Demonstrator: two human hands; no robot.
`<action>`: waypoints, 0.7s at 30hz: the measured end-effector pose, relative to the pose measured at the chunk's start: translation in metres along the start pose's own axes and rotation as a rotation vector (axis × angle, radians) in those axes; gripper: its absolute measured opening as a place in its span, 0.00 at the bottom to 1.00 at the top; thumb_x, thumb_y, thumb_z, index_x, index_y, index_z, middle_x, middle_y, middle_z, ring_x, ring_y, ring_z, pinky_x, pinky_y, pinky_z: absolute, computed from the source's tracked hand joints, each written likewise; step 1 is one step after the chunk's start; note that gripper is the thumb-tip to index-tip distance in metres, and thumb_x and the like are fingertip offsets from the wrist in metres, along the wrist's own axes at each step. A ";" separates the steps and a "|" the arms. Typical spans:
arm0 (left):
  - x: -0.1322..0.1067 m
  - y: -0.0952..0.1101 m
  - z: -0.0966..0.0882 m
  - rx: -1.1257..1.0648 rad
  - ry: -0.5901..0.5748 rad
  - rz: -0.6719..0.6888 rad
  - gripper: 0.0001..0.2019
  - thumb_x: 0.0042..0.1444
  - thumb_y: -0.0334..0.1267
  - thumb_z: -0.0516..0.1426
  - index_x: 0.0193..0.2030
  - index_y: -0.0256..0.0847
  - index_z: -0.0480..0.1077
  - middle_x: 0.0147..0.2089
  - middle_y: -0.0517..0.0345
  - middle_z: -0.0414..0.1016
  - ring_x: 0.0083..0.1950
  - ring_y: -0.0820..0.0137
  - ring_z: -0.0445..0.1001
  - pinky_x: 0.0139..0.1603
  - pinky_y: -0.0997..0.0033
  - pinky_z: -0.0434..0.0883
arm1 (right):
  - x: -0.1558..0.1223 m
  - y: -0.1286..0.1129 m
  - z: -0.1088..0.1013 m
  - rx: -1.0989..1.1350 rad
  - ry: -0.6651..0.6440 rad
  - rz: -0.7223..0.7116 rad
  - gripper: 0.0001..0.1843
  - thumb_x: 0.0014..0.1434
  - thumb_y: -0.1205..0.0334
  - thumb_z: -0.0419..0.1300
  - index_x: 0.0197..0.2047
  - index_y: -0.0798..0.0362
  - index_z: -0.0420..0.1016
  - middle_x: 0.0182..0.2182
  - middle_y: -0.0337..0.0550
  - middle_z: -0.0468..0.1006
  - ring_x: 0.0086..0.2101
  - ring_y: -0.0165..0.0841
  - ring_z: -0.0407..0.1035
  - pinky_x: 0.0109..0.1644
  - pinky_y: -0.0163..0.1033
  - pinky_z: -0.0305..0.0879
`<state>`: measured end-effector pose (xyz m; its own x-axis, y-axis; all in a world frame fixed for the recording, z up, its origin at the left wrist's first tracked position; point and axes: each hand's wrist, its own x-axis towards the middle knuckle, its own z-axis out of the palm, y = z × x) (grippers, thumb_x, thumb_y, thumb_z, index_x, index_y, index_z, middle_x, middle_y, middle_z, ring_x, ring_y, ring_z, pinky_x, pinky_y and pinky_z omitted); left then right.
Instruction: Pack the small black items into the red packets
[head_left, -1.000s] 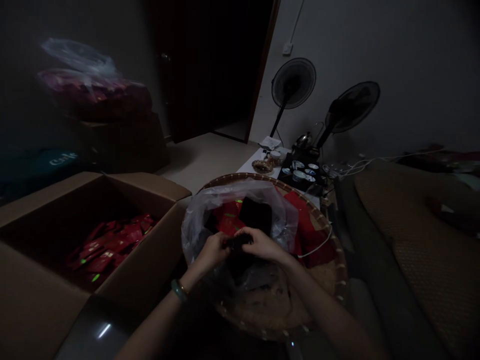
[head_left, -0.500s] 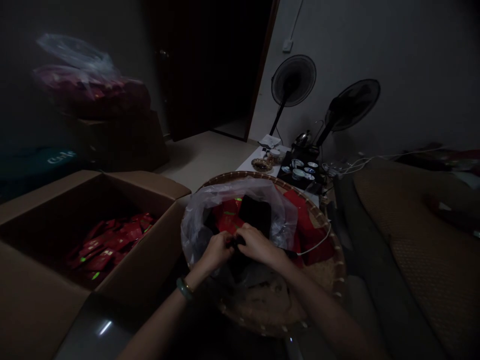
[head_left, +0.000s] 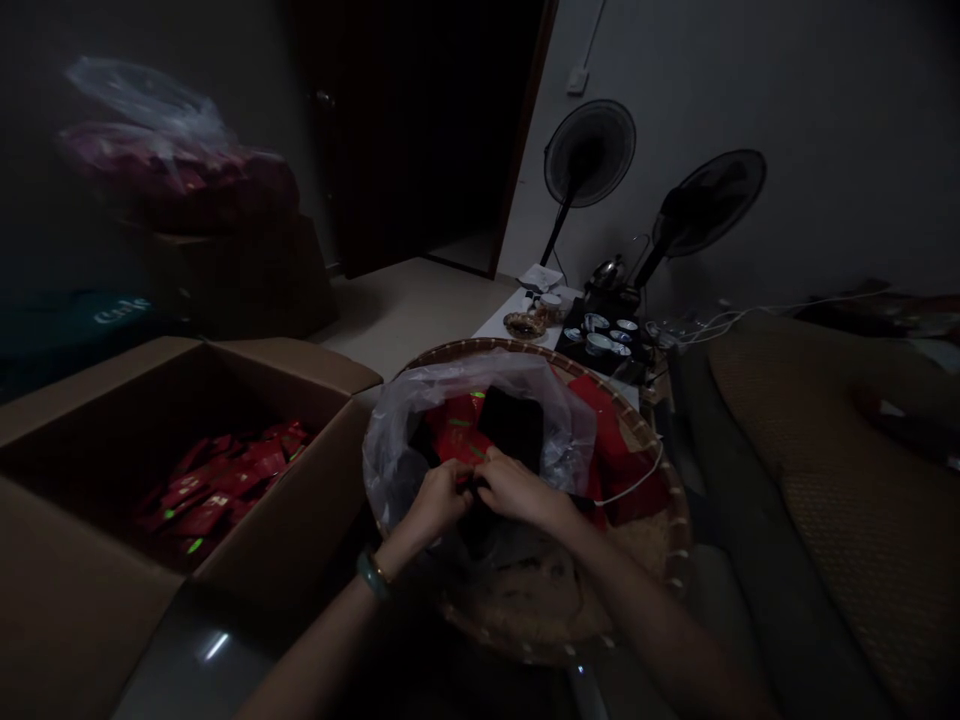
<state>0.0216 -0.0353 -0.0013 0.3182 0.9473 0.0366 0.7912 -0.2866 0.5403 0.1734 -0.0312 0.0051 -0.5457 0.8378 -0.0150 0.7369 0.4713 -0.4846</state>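
My left hand [head_left: 442, 495] and my right hand [head_left: 517, 487] meet over a clear plastic bag [head_left: 390, 440] that lies open in a round woven basket [head_left: 525, 648]. The fingers of both are curled and pinched close together on something dark, too dim to make out. Just beyond the fingertips, red packets [head_left: 459, 425] and a black flat piece [head_left: 511, 425] lie in the bag. Right of the bag, red pouches [head_left: 634, 480] rest in the basket, with a white cord [head_left: 634, 490] across them.
At left stands an open cardboard box [head_left: 285, 520] holding many red packets [head_left: 225, 480]. Behind it, a bulging plastic bag [head_left: 180, 170] sits on another box. Ahead are two fans [head_left: 590, 150] and a tea tray with cups [head_left: 598, 343]. A woven-covered seat [head_left: 825, 480] is at right.
Both hands stay close together at nearly the same spot over the bag, with only slight finger movement. The view has shifted very slightly.
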 end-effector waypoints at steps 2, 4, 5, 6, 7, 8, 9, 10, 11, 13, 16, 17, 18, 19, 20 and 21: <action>-0.001 0.002 0.000 -0.021 0.020 -0.005 0.20 0.39 0.22 0.51 0.40 0.37 0.73 0.39 0.56 0.74 0.41 0.69 0.71 0.43 0.74 0.65 | 0.002 0.000 0.004 0.026 0.070 0.042 0.10 0.53 0.69 0.55 0.40 0.56 0.70 0.39 0.47 0.68 0.39 0.34 0.67 0.41 0.36 0.60; 0.000 0.001 -0.001 -0.038 0.041 -0.029 0.19 0.40 0.22 0.53 0.41 0.36 0.73 0.40 0.54 0.74 0.42 0.68 0.71 0.44 0.73 0.65 | 0.004 0.001 0.010 0.084 0.175 0.051 0.13 0.51 0.70 0.57 0.42 0.56 0.67 0.39 0.46 0.68 0.40 0.34 0.66 0.42 0.37 0.60; 0.000 0.000 -0.001 -0.045 0.043 -0.041 0.19 0.40 0.22 0.53 0.40 0.35 0.72 0.40 0.54 0.74 0.41 0.68 0.71 0.43 0.72 0.66 | 0.005 0.002 0.013 0.125 0.214 0.034 0.14 0.50 0.71 0.58 0.42 0.56 0.67 0.39 0.45 0.68 0.39 0.33 0.65 0.42 0.36 0.60; 0.000 -0.002 -0.001 -0.051 0.043 -0.051 0.19 0.40 0.22 0.53 0.40 0.34 0.72 0.39 0.53 0.74 0.41 0.68 0.71 0.43 0.72 0.66 | 0.005 0.003 0.016 0.166 0.240 0.004 0.14 0.49 0.71 0.59 0.41 0.55 0.67 0.39 0.45 0.69 0.39 0.33 0.65 0.41 0.36 0.60; 0.001 -0.004 -0.002 -0.059 0.042 -0.058 0.19 0.39 0.22 0.53 0.40 0.34 0.72 0.39 0.54 0.74 0.40 0.68 0.71 0.42 0.72 0.66 | 0.005 0.005 0.018 0.202 0.249 -0.034 0.14 0.48 0.72 0.59 0.40 0.55 0.68 0.38 0.44 0.69 0.38 0.32 0.65 0.41 0.35 0.60; 0.001 -0.007 -0.001 -0.068 0.041 -0.060 0.19 0.39 0.22 0.53 0.40 0.34 0.73 0.39 0.54 0.74 0.40 0.68 0.71 0.42 0.72 0.66 | 0.004 0.006 0.020 0.223 0.246 -0.074 0.13 0.48 0.72 0.59 0.39 0.55 0.69 0.37 0.43 0.70 0.37 0.32 0.65 0.41 0.35 0.60; 0.001 -0.009 -0.001 -0.078 0.040 -0.060 0.20 0.39 0.22 0.53 0.41 0.34 0.72 0.39 0.54 0.74 0.40 0.68 0.71 0.42 0.72 0.67 | 0.003 0.008 0.021 0.225 0.237 -0.114 0.12 0.49 0.71 0.59 0.38 0.55 0.70 0.36 0.43 0.71 0.37 0.32 0.65 0.41 0.35 0.60; 0.001 -0.011 0.000 -0.088 0.039 -0.060 0.20 0.39 0.22 0.53 0.42 0.34 0.72 0.40 0.54 0.74 0.41 0.69 0.71 0.42 0.72 0.67 | 0.001 0.009 0.022 0.204 0.225 -0.147 0.10 0.50 0.70 0.58 0.38 0.55 0.72 0.35 0.43 0.71 0.38 0.33 0.64 0.42 0.36 0.59; 0.001 -0.012 0.001 -0.096 0.037 -0.060 0.21 0.39 0.22 0.53 0.42 0.35 0.72 0.41 0.53 0.74 0.41 0.69 0.71 0.43 0.72 0.67 | -0.001 0.010 0.022 0.163 0.212 -0.171 0.09 0.51 0.69 0.57 0.37 0.54 0.73 0.35 0.44 0.72 0.39 0.34 0.64 0.43 0.37 0.59; 0.000 -0.013 0.003 -0.107 0.031 -0.050 0.21 0.40 0.22 0.53 0.43 0.36 0.72 0.42 0.53 0.74 0.42 0.69 0.71 0.45 0.72 0.66 | -0.005 0.009 0.022 0.050 0.177 -0.184 0.08 0.54 0.69 0.54 0.35 0.54 0.74 0.35 0.46 0.72 0.41 0.37 0.63 0.43 0.39 0.58; -0.001 -0.011 0.005 -0.116 0.035 -0.018 0.22 0.40 0.21 0.52 0.42 0.38 0.73 0.41 0.56 0.75 0.42 0.69 0.71 0.45 0.73 0.66 | -0.008 0.006 0.020 -0.061 0.117 -0.135 0.10 0.56 0.69 0.51 0.36 0.56 0.73 0.37 0.49 0.72 0.38 0.37 0.65 0.40 0.39 0.59; -0.001 -0.010 0.005 -0.120 0.037 -0.011 0.22 0.39 0.21 0.51 0.42 0.38 0.73 0.40 0.56 0.75 0.42 0.70 0.71 0.44 0.73 0.66 | -0.008 0.005 0.020 -0.059 0.115 -0.114 0.10 0.56 0.69 0.51 0.38 0.56 0.72 0.38 0.49 0.72 0.37 0.36 0.66 0.40 0.39 0.59; -0.001 -0.009 0.005 -0.123 0.038 -0.008 0.22 0.39 0.21 0.51 0.42 0.38 0.73 0.39 0.56 0.75 0.41 0.70 0.71 0.44 0.73 0.66 | -0.006 0.004 0.021 -0.034 0.129 -0.090 0.10 0.56 0.69 0.51 0.40 0.56 0.71 0.39 0.49 0.72 0.36 0.35 0.67 0.39 0.39 0.60; -0.001 -0.009 0.004 -0.125 0.038 -0.007 0.22 0.39 0.21 0.51 0.42 0.37 0.73 0.39 0.56 0.74 0.40 0.70 0.71 0.43 0.73 0.66 | -0.005 0.003 0.022 0.009 0.158 -0.066 0.11 0.56 0.69 0.52 0.42 0.56 0.70 0.39 0.49 0.71 0.37 0.35 0.67 0.39 0.38 0.60; -0.001 -0.010 0.003 -0.126 0.039 -0.008 0.21 0.39 0.21 0.52 0.42 0.37 0.73 0.38 0.56 0.74 0.40 0.69 0.71 0.43 0.72 0.66 | -0.003 0.003 0.023 0.065 0.200 -0.049 0.11 0.55 0.69 0.54 0.43 0.56 0.69 0.39 0.48 0.71 0.38 0.35 0.67 0.39 0.38 0.61; -0.001 -0.010 0.002 -0.127 0.039 -0.009 0.21 0.39 0.22 0.52 0.42 0.36 0.73 0.39 0.55 0.74 0.40 0.69 0.71 0.43 0.72 0.66 | -0.002 0.003 0.025 0.127 0.250 -0.040 0.12 0.54 0.69 0.55 0.43 0.56 0.68 0.39 0.47 0.71 0.39 0.34 0.67 0.40 0.37 0.61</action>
<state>0.0141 -0.0331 -0.0086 0.2889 0.9553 0.0625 0.7205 -0.2599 0.6429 0.1665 -0.0383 -0.0184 -0.4468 0.8684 0.2150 0.6518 0.4806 -0.5866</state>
